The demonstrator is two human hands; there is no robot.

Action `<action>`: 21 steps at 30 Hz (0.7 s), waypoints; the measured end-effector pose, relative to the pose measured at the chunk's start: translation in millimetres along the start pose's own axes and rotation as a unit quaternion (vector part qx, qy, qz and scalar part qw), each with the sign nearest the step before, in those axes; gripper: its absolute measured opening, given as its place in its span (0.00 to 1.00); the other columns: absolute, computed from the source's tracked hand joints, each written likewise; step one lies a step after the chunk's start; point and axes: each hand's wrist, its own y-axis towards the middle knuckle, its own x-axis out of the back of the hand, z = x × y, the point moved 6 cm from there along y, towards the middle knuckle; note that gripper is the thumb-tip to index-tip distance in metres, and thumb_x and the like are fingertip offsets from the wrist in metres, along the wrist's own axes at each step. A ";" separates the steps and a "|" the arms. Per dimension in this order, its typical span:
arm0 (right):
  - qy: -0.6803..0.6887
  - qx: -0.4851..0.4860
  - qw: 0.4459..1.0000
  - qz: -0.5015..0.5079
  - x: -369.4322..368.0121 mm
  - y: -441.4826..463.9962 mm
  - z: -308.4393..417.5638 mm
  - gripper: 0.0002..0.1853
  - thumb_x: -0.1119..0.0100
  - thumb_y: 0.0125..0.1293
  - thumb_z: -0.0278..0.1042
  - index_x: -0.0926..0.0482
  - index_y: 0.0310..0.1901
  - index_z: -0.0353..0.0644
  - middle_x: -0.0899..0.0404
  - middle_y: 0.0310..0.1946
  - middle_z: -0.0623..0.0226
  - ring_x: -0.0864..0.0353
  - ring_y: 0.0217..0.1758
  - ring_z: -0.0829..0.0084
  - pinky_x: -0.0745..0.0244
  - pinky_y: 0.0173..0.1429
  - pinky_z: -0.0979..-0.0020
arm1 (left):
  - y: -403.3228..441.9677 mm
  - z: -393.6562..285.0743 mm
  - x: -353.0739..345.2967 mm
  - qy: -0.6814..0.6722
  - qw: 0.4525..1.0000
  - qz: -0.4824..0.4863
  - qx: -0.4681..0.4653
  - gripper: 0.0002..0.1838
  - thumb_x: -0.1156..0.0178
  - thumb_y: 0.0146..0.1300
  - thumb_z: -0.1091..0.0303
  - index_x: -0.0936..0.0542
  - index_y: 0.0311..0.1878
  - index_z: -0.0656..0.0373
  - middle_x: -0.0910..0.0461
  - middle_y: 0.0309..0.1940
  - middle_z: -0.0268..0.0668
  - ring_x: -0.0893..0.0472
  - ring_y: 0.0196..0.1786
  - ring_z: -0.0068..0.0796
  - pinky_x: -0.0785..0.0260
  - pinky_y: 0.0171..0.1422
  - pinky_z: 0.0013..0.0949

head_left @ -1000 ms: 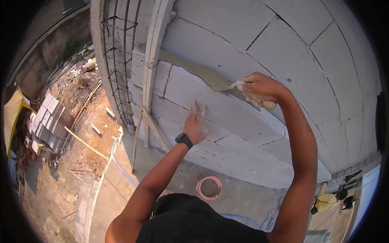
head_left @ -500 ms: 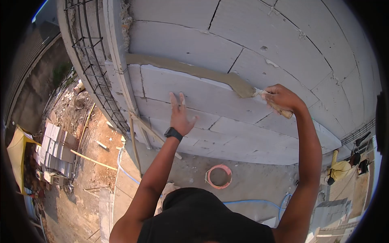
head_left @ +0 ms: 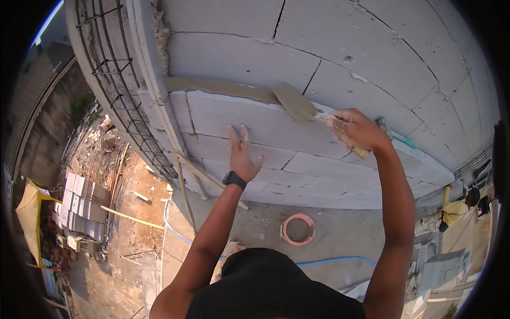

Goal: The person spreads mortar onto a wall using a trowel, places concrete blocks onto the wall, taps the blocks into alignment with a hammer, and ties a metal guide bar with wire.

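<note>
Steadying the flat, wooden-handled trowel (head_left: 296, 104) for even grey mortar (head_left: 218, 87), right fingers (head_left: 339, 118) are clamping it, left fingers (head_left: 245, 133) splaying apart.

The left hand (head_left: 246, 159) splays open; the right hand (head_left: 356, 129) curls closed.

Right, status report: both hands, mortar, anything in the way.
Right hand gripping trowel, blade at mortar strip. Left hand spread at block wall, clear of trowel. Green item just past right wrist, may crowd it.
</note>
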 end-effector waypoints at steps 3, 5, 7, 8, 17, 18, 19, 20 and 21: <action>0.007 0.025 1.000 0.005 -21.3 25.0 28.3 0.18 0.48 0.75 0.46 0.20 0.47 0.37 0.24 0.25 0.68 0.25 0.21 0.76 0.29 0.27 0.69 | -1.1 3.0 3.2 0.013 1.000 0.010 -0.013 0.63 0.24 0.48 0.66 0.57 0.81 0.58 0.69 0.78 0.68 0.57 0.80 0.69 0.48 0.78 0.52; -0.008 0.042 0.999 0.004 -36.2 37.7 51.3 0.18 0.47 0.74 0.46 0.20 0.47 0.37 0.24 0.25 0.66 0.25 0.21 0.75 0.28 0.28 0.67 | -2.7 6.8 4.0 0.008 1.000 0.013 -0.015 0.62 0.24 0.48 0.66 0.56 0.81 0.57 0.68 0.78 0.68 0.57 0.80 0.68 0.48 0.78 0.52; -0.025 0.061 0.998 0.003 -49.5 48.6 74.3 0.19 0.47 0.74 0.47 0.20 0.47 0.37 0.23 0.25 0.65 0.24 0.22 0.74 0.27 0.30 0.66 | -3.0 8.8 6.6 0.004 1.000 0.014 -0.019 0.62 0.25 0.48 0.66 0.55 0.81 0.57 0.68 0.78 0.67 0.57 0.80 0.68 0.47 0.78 0.52; -0.060 0.088 0.994 -0.006 -54.8 52.5 86.9 0.19 0.46 0.73 0.46 0.19 0.46 0.35 0.22 0.26 0.61 0.23 0.22 0.70 0.27 0.33 0.64 | -3.4 9.7 7.2 -0.005 1.000 0.023 -0.013 0.61 0.24 0.48 0.66 0.54 0.81 0.57 0.67 0.78 0.67 0.56 0.80 0.68 0.47 0.78 0.53; -0.233 0.171 0.957 -0.029 -66.6 73.3 124.5 0.19 0.46 0.72 0.45 0.20 0.42 0.34 0.20 0.31 0.53 0.21 0.33 0.57 0.27 0.40 0.58 | -5.0 11.5 7.9 -0.013 0.999 0.042 -0.016 0.60 0.23 0.48 0.65 0.52 0.81 0.56 0.67 0.79 0.65 0.55 0.80 0.66 0.47 0.79 0.53; -0.250 0.142 0.957 -0.031 -62.1 67.8 123.5 0.19 0.46 0.72 0.45 0.19 0.42 0.33 0.19 0.32 0.52 0.21 0.35 0.54 0.27 0.42 0.57 | -5.7 12.0 8.3 -0.010 0.999 0.032 -0.025 0.60 0.23 0.48 0.65 0.51 0.81 0.56 0.67 0.79 0.64 0.55 0.80 0.66 0.47 0.79 0.53; -0.250 0.137 0.958 -0.030 -57.0 60.8 121.8 0.19 0.46 0.72 0.45 0.19 0.42 0.33 0.19 0.32 0.52 0.21 0.35 0.54 0.27 0.42 0.57 | -6.5 13.7 7.4 -0.014 0.999 0.035 -0.024 0.60 0.23 0.48 0.65 0.51 0.81 0.56 0.67 0.79 0.64 0.55 0.80 0.66 0.47 0.79 0.53; -0.259 0.113 0.959 -0.027 -49.3 52.5 114.4 0.19 0.46 0.72 0.45 0.19 0.42 0.33 0.19 0.33 0.52 0.21 0.35 0.55 0.27 0.42 0.57 | -6.9 15.2 7.5 -0.012 0.999 0.033 -0.028 0.60 0.23 0.48 0.65 0.51 0.80 0.56 0.67 0.79 0.64 0.55 0.80 0.66 0.47 0.79 0.53; -0.266 0.090 0.959 -0.024 -42.7 45.5 104.0 0.18 0.46 0.72 0.44 0.19 0.42 0.33 0.19 0.34 0.52 0.21 0.34 0.55 0.27 0.42 0.57 | -7.4 16.4 8.1 -0.009 0.999 0.031 -0.033 0.60 0.23 0.48 0.65 0.51 0.80 0.57 0.67 0.79 0.64 0.55 0.80 0.66 0.48 0.79 0.53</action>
